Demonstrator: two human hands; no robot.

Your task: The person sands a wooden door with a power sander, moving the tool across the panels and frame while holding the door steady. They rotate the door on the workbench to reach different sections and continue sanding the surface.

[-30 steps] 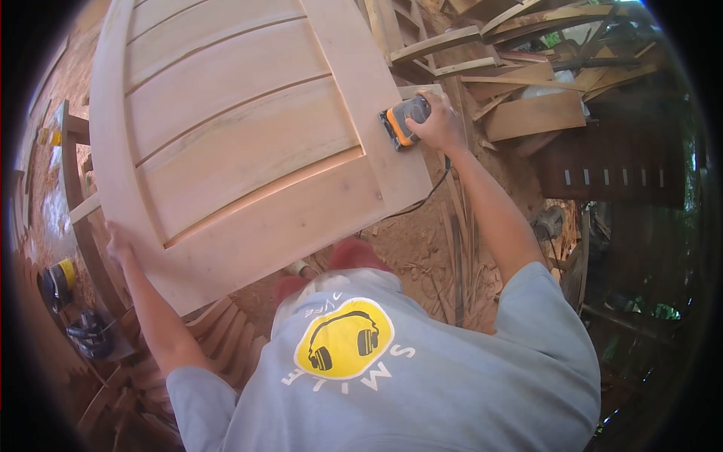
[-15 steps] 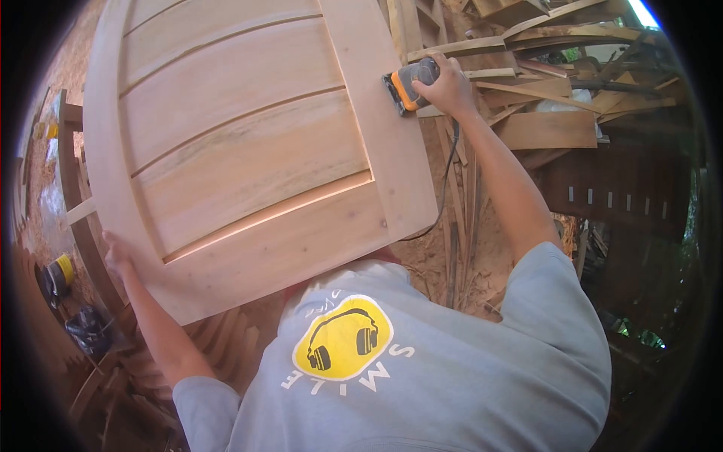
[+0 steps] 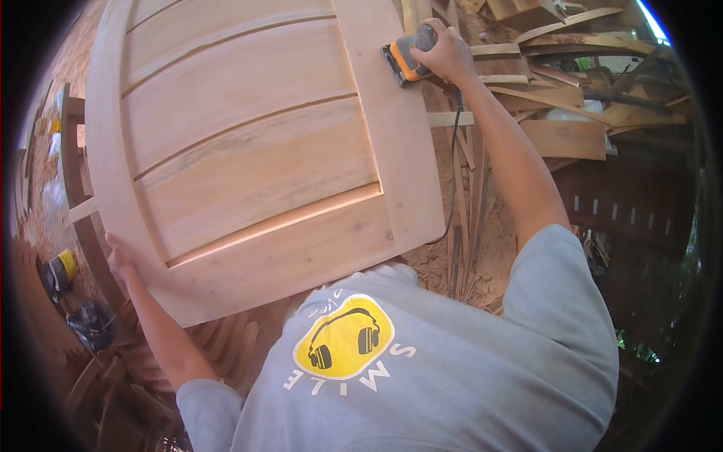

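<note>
A pale wooden panel door [image 3: 286, 248] with a raised frame and several horizontal boards lies before me. My right hand [image 3: 446, 56] is wrapped around an orange and dark grey electric sander [image 3: 410, 59]. The sander's pad rests on the door's right-hand frame piece, near its outer edge. From the sander a dark cord [image 3: 454, 162] hangs down past the door's side. At the lower left, my left hand [image 3: 120, 260] grips the door's edge, its fingers partly hidden.
Scrap boards [image 3: 561, 139] are heaped at the right. A wooden support bar [image 3: 81, 209] pokes out under the door's left side, beside a dark upright frame [image 3: 71, 162]. A yellow-and-black object [image 3: 59, 273] and a dark bundle [image 3: 90, 324] lie at lower left. Sawdust covers the ground.
My right hand has slid the sander farther up the door's right-hand frame piece, away from me. My left hand stays at the door's edge. The view has shifted slightly.
</note>
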